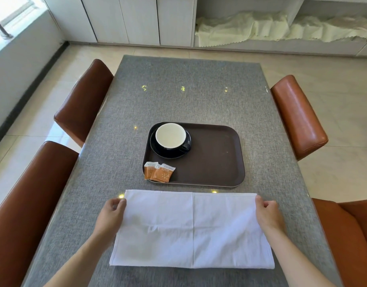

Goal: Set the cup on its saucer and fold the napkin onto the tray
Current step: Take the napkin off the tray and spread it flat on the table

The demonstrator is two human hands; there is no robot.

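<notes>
A dark cup (171, 136) with a white inside stands on its dark saucer (157, 151) at the far left of the brown tray (215, 154). The white napkin (191, 228) lies flat on the table in front of the tray, folded into a wide rectangle with a crease down its middle. My left hand (112, 212) pinches the napkin's far left corner. My right hand (267, 212) pinches its far right corner. Both forearms reach in from the near edge.
Two orange sugar packets (159, 171) lie at the tray's near left corner, one overhanging the rim. The grey table (188, 90) has brown leather chairs (83, 100) on both sides. White cabinets and a shelf with pale cloth stand beyond.
</notes>
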